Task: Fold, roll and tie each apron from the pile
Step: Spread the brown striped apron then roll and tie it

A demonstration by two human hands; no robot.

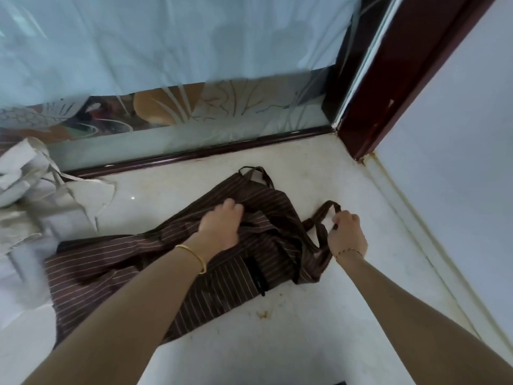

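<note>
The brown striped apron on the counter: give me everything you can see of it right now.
The brown striped apron is thin woven-looking cloth, dark brown with pale pinstripes. It lies rumpled and partly spread on the white counter, not yet folded. A neck loop lies at its far end, and a dark tie crosses its middle. The left hand rests on the bunched cloth; the right hand pinches a strap at its right edge.

A brown pinstriped apron [116, 262] lies rumpled and spread beside a pale apron pile [30, 207].
</note>
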